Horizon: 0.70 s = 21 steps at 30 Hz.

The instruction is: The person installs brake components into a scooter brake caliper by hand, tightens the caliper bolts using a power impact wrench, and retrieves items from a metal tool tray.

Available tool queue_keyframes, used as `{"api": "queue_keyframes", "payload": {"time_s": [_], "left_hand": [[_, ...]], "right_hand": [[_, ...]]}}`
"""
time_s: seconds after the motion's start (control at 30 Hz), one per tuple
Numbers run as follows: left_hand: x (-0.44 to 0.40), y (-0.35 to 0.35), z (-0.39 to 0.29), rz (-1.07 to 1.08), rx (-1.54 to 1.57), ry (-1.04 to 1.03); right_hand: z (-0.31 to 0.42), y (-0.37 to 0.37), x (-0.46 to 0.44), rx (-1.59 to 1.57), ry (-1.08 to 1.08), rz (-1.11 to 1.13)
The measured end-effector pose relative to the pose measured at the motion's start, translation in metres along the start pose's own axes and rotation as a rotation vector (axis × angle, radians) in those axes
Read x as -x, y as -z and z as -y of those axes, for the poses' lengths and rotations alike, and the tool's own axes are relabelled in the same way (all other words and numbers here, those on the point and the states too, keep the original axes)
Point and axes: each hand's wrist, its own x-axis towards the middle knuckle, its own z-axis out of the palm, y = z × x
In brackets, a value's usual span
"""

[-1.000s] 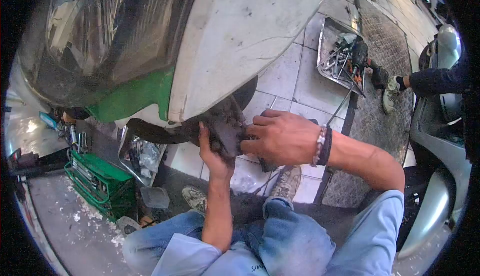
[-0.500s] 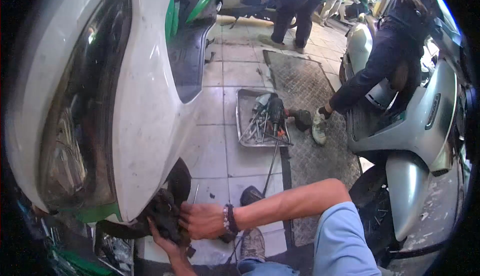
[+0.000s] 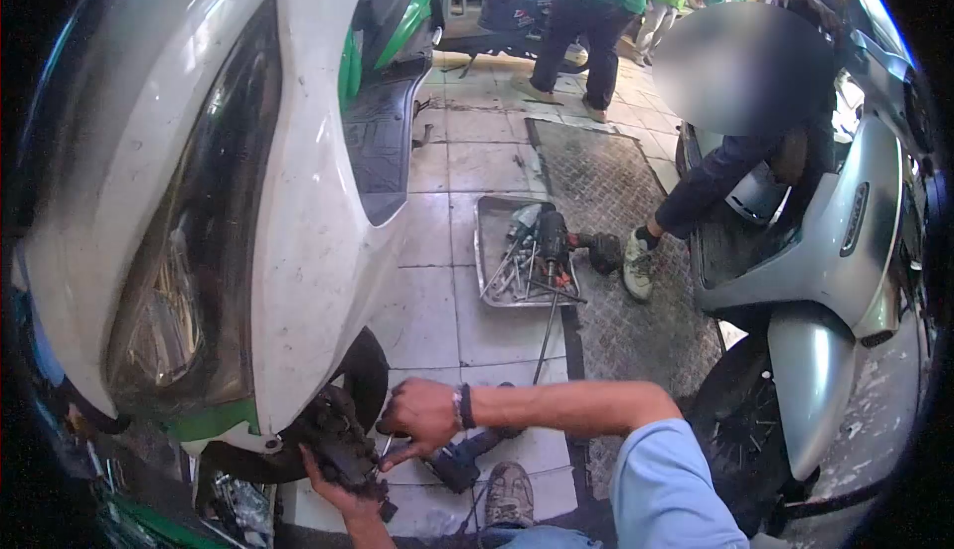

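My left hand (image 3: 343,497) cups a dark, grimy brake caliper (image 3: 343,440) from below, beside the front wheel (image 3: 366,375) of a white scooter (image 3: 313,281). To the right of the caliper, my right hand (image 3: 422,418) is closed, with its index finger pointing down toward the caliper's edge. A thin, shiny metal tool (image 3: 386,447) shows at its fingertips; its exact kind is too small to make out. Just right of that hand, a cordless drill (image 3: 459,462) lies on the tiles by my shoe (image 3: 509,497), partly covered by my right forearm.
A metal tray (image 3: 481,251) holds loose tools and a power driver (image 3: 553,241). A long thin rod (image 3: 546,335) leans out of it. At right, a person's leg (image 3: 711,186) stands by a silver scooter (image 3: 795,291). More people and another motorbike (image 3: 517,12) are farther back.
My right hand has lifted and shifted right from the caliper, with its index finger now extended. My left hand stays under the caliper. The view has tilted slightly up.
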Motion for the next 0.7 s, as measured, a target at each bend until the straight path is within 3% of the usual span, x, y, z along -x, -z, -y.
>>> {"api": "queue_keyframes", "payload": {"time_s": [0.07, 0.27, 0.33, 0.37, 0.43, 0.47, 0.5, 0.6, 0.67, 0.7], "left_hand": [[-0.005, 0.006, 0.007, 0.004, 0.017, -0.060], [-0.017, 0.037, 0.032, -0.073, -0.154, -0.251], [-0.009, 0.030, 0.017, 0.008, -0.053, -0.121], [-0.016, 0.043, 0.024, -0.032, 0.040, -0.129], [-0.017, 0.039, 0.024, -0.313, -0.078, -0.186], [-0.016, 0.038, 0.019, -0.314, -0.062, -0.195], [-0.022, 0.060, 0.018, -0.121, -0.202, -0.257], [-0.015, 0.047, 0.006, -0.084, -0.242, -0.221], [-0.018, 0.049, 0.004, 0.185, -0.212, -0.047], [-0.023, 0.052, 0.004, 0.206, -0.208, -0.031]], "right_hand": [[0.003, -0.023, 0.008, -0.034, -0.032, -0.234], [0.030, -0.082, 0.039, -0.076, -0.379, -0.409], [0.047, -0.095, 0.045, -0.116, -0.546, -0.529], [0.053, -0.092, 0.046, -0.132, -0.627, -0.484], [0.060, -0.115, 0.043, -0.169, -0.693, -0.555], [0.064, -0.116, 0.039, -0.224, -0.736, -0.536], [0.065, -0.124, 0.034, -0.209, -0.694, -0.629], [0.059, -0.120, 0.034, -0.131, -0.640, -0.648], [0.036, -0.108, 0.038, -0.078, -0.384, -0.695], [0.026, -0.099, 0.038, -0.058, -0.400, -0.705]]}}
